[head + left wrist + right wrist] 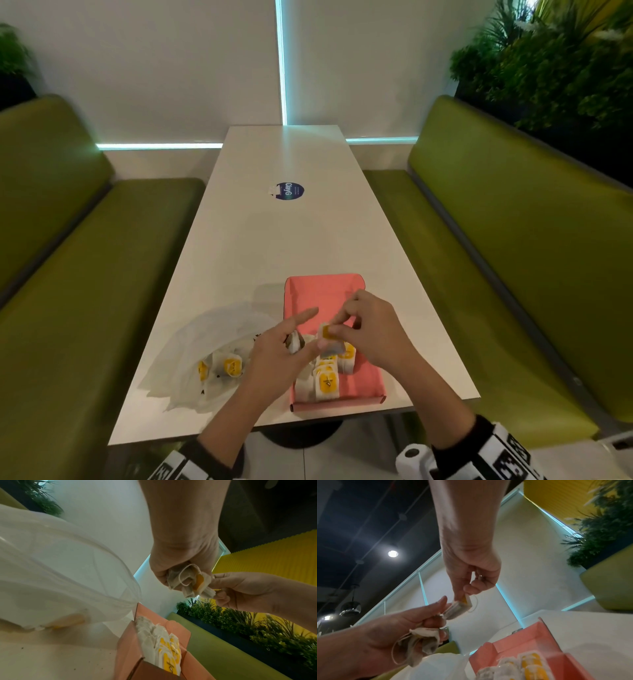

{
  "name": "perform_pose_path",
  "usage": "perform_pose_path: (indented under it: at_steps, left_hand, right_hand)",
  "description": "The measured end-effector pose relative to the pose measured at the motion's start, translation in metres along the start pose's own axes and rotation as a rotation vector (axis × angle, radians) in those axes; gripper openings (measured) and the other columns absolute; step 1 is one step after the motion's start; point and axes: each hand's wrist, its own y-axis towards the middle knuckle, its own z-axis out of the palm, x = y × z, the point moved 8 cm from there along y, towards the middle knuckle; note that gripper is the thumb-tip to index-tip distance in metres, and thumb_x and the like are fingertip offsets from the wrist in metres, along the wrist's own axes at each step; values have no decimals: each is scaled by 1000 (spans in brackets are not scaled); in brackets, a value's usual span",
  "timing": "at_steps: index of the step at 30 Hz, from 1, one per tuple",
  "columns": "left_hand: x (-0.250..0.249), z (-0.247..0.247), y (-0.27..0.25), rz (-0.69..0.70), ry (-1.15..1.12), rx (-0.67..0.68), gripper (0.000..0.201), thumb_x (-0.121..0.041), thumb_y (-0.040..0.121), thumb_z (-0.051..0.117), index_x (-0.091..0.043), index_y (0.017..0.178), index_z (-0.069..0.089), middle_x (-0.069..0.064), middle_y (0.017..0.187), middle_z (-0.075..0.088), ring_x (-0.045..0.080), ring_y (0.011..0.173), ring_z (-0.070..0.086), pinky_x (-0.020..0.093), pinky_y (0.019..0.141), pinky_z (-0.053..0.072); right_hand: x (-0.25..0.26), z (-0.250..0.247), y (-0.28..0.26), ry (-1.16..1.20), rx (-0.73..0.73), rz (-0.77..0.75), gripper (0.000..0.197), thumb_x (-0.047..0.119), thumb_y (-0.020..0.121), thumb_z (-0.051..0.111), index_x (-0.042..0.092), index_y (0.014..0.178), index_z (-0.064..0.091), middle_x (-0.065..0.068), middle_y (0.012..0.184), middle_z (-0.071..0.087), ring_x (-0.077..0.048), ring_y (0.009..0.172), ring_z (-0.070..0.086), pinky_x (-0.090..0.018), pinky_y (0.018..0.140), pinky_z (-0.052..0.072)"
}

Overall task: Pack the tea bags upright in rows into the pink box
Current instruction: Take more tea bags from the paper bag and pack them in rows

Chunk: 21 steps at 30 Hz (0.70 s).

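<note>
Both hands over pink box (368, 383); right hand (371, 329) pinching one tea bag (329, 337); left hand (279, 353) clutching a crumpled bunch (421, 642).

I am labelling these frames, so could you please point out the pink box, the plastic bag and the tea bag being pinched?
pink box (318, 291), head view, bare floor.
plastic bag (191, 342), head view, crumpled film.
tea bag (460, 605), right wrist view, paper body.

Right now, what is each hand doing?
Left hand: grips a bunch of tea bags.
Right hand: pinches one tea bag by its yellow tag.
</note>
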Motion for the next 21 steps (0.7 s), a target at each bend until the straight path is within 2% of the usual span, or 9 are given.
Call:
perform_pose_path:
  at_steps: [2, 4, 5, 7, 12, 15, 18, 20, 21]
  left_hand:
    - [5, 4, 1, -8, 91, 27, 46, -56, 68, 67, -48, 113, 59, -3, 98, 69, 8, 100, 63, 34, 94, 49]
    - [6, 5, 2, 2, 126, 17, 21, -51, 74, 68, -45, 94, 67, -9, 76, 70, 4, 74, 64, 38, 77, 54]
    - [5, 5, 2, 8, 119, 8, 15, -52, 75, 66, -40, 84, 69, -8, 71, 69, 7, 67, 63, 41, 72, 53]
    - [4, 3, 3, 7, 99, -12, 21, -53, 76, 63, -34, 75, 70, -7, 69, 69, 10, 66, 63, 41, 69, 51]
    - [9, -1, 5, -11, 121, -38, 22, -45, 83, 62, -26, 82, 73, -3, 71, 70, 14, 69, 63, 35, 68, 50]
    - [11, -3, 6, -12, 125, -56, 17, -39, 86, 60, -29, 88, 74, -5, 71, 70, 15, 66, 62, 28, 64, 48]
    - [10, -4, 6, 6, 156, -61, 18, -40, 88, 57, -32, 90, 73, 0, 73, 72, 20, 69, 65, 37, 69, 50]
    - [9, -6, 6, 13, 194, -84, 16, -38, 89, 56, -34, 88, 71, -4, 64, 69, 14, 60, 62, 33, 61, 50]
    - [8, -8, 7, 20, 210, -102, 15, -37, 89, 56, -34, 86, 71, -8, 55, 64, 10, 53, 58, 24, 53, 46]
  right_hand:
    - [1, 2, -1, 71, 4, 15, 7, 23, 76, 76, 22, 74, 69, 7, 85, 56, -7, 72, 50, -19, 68, 42]
    - [4, 4, -3, 94, 32, 13, 7, 23, 75, 77, 19, 78, 71, 3, 89, 59, -9, 74, 51, -19, 70, 44]
    - [4, 4, -4, 90, 38, 15, 9, 24, 75, 77, 18, 79, 72, 3, 90, 60, -7, 73, 50, -17, 69, 43]
    - [3, 2, -3, 74, 47, 24, 11, 28, 75, 77, 20, 80, 71, 4, 91, 60, -5, 71, 49, -15, 66, 41]
    - [-5, -2, -3, 59, 93, 51, 10, 22, 80, 72, 25, 74, 64, 5, 92, 58, -3, 67, 50, -13, 63, 37]
    - [-5, -7, -2, 153, 61, 60, 14, 18, 81, 71, 25, 72, 63, 3, 92, 60, -4, 68, 51, -14, 63, 39]
    - [1, -4, -4, 223, 144, 25, 19, 16, 81, 71, 28, 69, 63, 5, 93, 59, -6, 73, 53, -14, 65, 41]
    - [6, 1, -8, 263, 237, -7, 20, 15, 81, 70, 27, 67, 63, 4, 95, 58, -2, 74, 53, -13, 66, 42]
    - [8, 4, -9, 277, 268, -6, 20, 16, 82, 70, 25, 66, 63, 4, 95, 57, 1, 72, 52, -14, 65, 43]
